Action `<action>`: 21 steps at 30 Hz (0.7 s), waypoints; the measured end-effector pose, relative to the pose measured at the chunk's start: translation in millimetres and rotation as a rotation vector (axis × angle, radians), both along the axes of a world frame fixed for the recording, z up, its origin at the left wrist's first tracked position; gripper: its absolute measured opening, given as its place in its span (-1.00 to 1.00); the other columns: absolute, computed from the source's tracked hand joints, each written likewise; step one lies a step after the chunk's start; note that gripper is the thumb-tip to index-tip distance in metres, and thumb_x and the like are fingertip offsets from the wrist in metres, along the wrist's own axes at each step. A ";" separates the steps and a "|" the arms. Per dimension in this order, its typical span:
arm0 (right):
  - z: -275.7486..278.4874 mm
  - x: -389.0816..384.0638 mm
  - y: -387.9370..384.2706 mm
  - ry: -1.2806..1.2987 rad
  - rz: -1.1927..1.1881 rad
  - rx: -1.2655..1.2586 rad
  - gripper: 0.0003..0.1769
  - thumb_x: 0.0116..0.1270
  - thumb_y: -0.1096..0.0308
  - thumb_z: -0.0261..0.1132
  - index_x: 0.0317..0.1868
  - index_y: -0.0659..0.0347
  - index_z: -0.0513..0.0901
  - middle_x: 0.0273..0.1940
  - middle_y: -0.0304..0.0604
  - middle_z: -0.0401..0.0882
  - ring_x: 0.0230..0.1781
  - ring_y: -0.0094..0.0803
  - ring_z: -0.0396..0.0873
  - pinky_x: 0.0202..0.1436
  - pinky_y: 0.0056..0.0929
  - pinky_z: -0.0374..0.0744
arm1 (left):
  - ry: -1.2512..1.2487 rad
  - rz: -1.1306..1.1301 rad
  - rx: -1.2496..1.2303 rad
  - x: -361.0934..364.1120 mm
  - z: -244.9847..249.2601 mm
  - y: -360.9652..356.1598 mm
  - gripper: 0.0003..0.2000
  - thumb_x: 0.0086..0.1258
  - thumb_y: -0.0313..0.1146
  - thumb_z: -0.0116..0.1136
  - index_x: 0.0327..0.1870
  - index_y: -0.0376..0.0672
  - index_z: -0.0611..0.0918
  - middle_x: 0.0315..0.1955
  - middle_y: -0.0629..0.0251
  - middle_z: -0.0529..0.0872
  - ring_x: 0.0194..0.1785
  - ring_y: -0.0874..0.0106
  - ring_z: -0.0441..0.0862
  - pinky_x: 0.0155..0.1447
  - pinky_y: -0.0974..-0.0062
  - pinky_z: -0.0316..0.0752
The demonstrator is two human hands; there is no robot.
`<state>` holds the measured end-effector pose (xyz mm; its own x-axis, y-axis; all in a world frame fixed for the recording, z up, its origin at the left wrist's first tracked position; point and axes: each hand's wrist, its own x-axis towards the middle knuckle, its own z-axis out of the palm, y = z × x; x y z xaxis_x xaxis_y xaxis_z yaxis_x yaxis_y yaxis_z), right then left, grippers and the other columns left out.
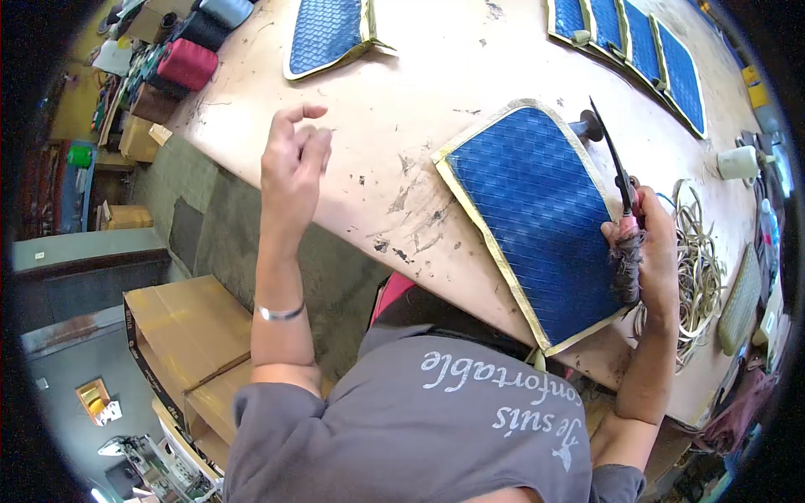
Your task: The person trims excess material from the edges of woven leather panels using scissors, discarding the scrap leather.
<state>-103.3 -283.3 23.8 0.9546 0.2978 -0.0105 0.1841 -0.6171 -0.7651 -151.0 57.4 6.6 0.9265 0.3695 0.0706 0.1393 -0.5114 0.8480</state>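
My right hand grips a pair of scissors with dark blades pointing up and away from me and cloth-wrapped handles. Under and beside it, a blue woven-pattern panel edged in pale gold binding lies on the table. At its near corner a short tail of binding hangs by my shirt. My left hand is raised over the table's left edge, fingers loosely bent and apart, with nothing visible in it. A dark spool-like piece stands beside the panel's far right edge.
Another blue panel lies at the far left, and several more lie in a row far right. Loose pale binding strips are heaped right of my hand. Thread cones stand at left; a cardboard box sits below the table.
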 end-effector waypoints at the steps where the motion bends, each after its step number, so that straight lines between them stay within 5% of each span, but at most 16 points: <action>1: -0.2 -1.8 1.3 0.027 -0.028 0.041 -0.78 0.14 0.30 0.16 -0.40 0.26 0.33 -0.55 -0.29 0.29 -0.56 -0.62 0.25 -0.53 -0.61 0.29 | 0.098 -0.028 -0.045 -12.6 12.1 -6.5 -0.85 0.15 -0.50 0.02 -0.24 -0.18 0.46 -0.45 0.33 0.54 -0.38 0.44 0.49 -0.35 0.60 0.35; 6: -6.4 0.0 -8.0 0.082 -0.015 0.119 -0.81 0.22 0.30 0.07 -0.40 0.26 0.32 -0.54 -0.28 0.30 -0.54 -0.61 0.26 -0.49 -0.61 0.32 | -0.096 -0.383 0.361 -28.5 33.8 -22.3 -0.73 0.06 -0.54 0.10 -0.17 -0.21 0.46 -0.28 0.32 0.54 -0.25 0.52 0.47 -0.30 0.69 0.39; 9: -8.7 -0.5 -8.5 0.186 -0.042 0.248 -0.83 0.23 0.32 0.06 -0.41 0.24 0.31 -0.53 -0.33 0.28 -0.53 -0.64 0.25 -0.48 -0.63 0.31 | 0.014 -0.179 0.208 -23.5 23.2 -7.2 -0.74 0.06 -0.54 0.10 -0.17 -0.25 0.47 -0.28 0.30 0.53 -0.25 0.53 0.46 -0.26 0.61 0.43; 18: -7.2 -4.6 -5.9 0.057 -0.021 0.128 -0.81 0.24 0.29 0.05 -0.42 0.23 0.32 -0.55 -0.34 0.26 -0.56 -0.66 0.23 -0.51 -0.65 0.30 | -0.048 -0.005 0.926 19.0 -25.9 24.1 -0.86 0.16 -0.46 0.03 -0.27 -0.25 0.49 -0.41 0.25 0.53 -0.42 0.48 0.47 -0.30 0.55 0.39; 21: -9.0 -0.7 -8.6 0.042 0.000 0.135 -0.80 0.25 0.27 0.04 -0.41 0.23 0.32 -0.55 -0.35 0.26 -0.56 -0.66 0.24 -0.51 -0.64 0.30 | 0.040 -0.044 0.580 9.2 -17.3 15.3 -0.85 0.14 -0.49 0.04 -0.27 -0.27 0.48 -0.50 0.23 0.53 -0.46 0.47 0.47 -0.32 0.56 0.38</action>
